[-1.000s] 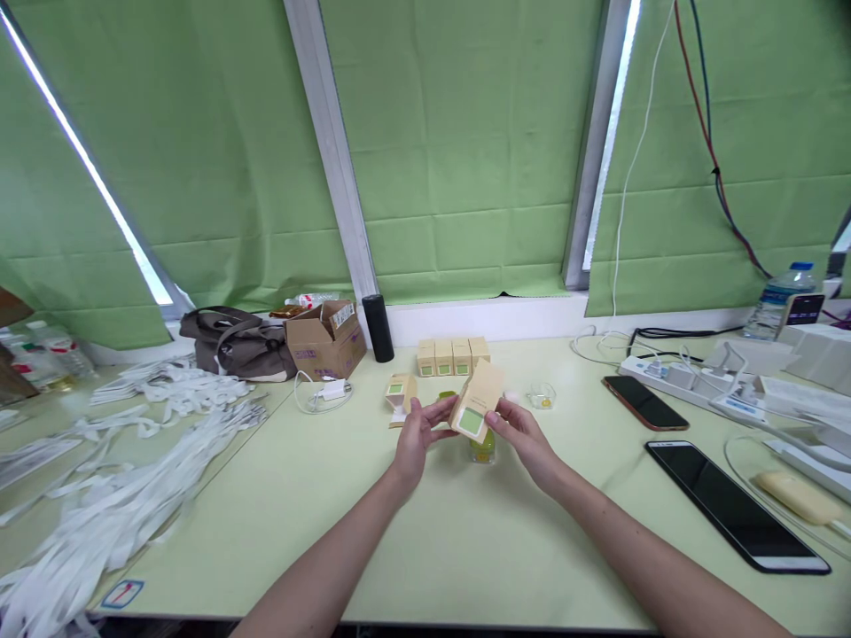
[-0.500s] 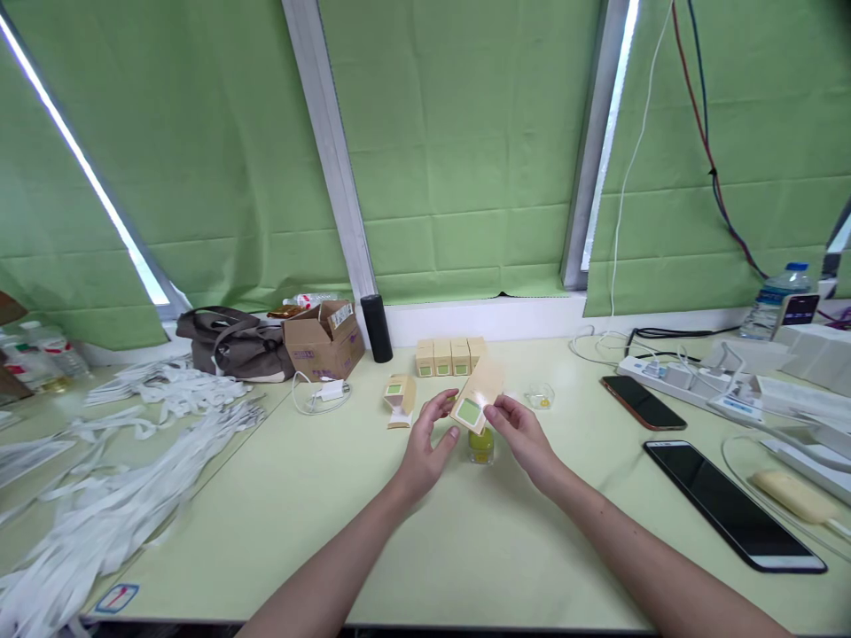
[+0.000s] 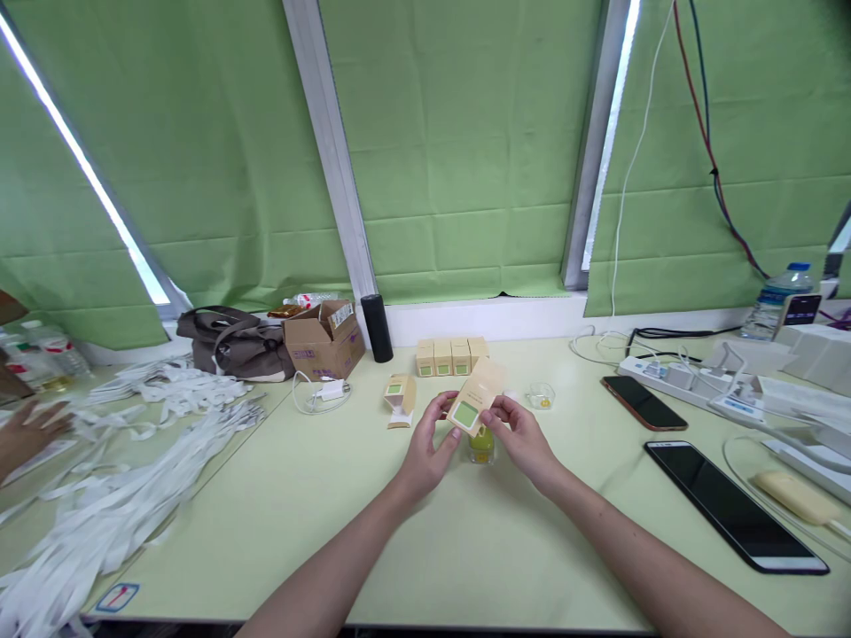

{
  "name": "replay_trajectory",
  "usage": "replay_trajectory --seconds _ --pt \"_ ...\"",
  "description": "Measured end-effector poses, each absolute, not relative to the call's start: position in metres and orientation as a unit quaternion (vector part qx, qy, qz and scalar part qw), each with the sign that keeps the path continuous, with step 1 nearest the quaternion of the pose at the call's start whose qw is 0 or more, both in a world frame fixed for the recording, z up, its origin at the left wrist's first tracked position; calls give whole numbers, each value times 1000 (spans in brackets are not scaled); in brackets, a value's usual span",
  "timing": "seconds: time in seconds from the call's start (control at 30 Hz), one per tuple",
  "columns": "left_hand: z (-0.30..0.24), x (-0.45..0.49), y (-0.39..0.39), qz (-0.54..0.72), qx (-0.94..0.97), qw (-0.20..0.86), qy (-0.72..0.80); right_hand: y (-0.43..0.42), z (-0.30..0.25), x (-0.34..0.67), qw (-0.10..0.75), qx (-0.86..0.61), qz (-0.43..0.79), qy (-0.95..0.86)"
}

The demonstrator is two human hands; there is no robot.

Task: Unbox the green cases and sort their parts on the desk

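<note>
A flat, folded kraft-paper box (image 3: 488, 377) with a square green window is tilted between my hands above the table. My right hand (image 3: 525, 441) pinches its right edge between thumb and fingers. At the lower left edge, the fingers and thumb of my left hand (image 3: 425, 447) close on the same box. Just under it a small clear jar (image 3: 481, 447) with yellow-green contents stands on the table, its top partly hidden. Behind my left hand sits an opened kraft box (image 3: 400, 399) with its flap down. Several closed kraft boxes (image 3: 442, 357) stand in a row farther back.
A small clear dish (image 3: 540, 396) lies to the right. Phones (image 3: 731, 505) and a power strip (image 3: 684, 381) with cables occupy the right side. White straps (image 3: 126, 496), a grey bag (image 3: 232, 341), a carton (image 3: 325, 341) and another person's hand (image 3: 30, 434) are at left.
The folded box has shifted slightly left and down, and my left fingers have closed on its edge. Another person's hand has come into view at the far left.
</note>
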State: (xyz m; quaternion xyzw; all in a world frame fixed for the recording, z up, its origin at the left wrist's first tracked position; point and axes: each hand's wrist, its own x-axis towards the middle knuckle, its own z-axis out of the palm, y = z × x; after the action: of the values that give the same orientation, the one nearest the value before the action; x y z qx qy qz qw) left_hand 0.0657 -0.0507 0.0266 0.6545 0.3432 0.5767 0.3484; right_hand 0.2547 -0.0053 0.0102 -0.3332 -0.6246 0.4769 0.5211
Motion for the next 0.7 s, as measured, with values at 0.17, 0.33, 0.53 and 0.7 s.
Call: replay_trajectory --seconds 0.17,0.33,0.53,0.7 --pt "24 64 -48 563 669 347 338 -7 10 254 516 -326 494 -619" --pt "22 62 -47 572 660 363 323 -11 12 253 515 -316 498 -622" --pt "20 61 -47 569 665 361 322 -11 12 253 514 -320 491 -627" --pt "20 60 -47 563 672 349 331 -11 12 252 516 -317 493 -625"
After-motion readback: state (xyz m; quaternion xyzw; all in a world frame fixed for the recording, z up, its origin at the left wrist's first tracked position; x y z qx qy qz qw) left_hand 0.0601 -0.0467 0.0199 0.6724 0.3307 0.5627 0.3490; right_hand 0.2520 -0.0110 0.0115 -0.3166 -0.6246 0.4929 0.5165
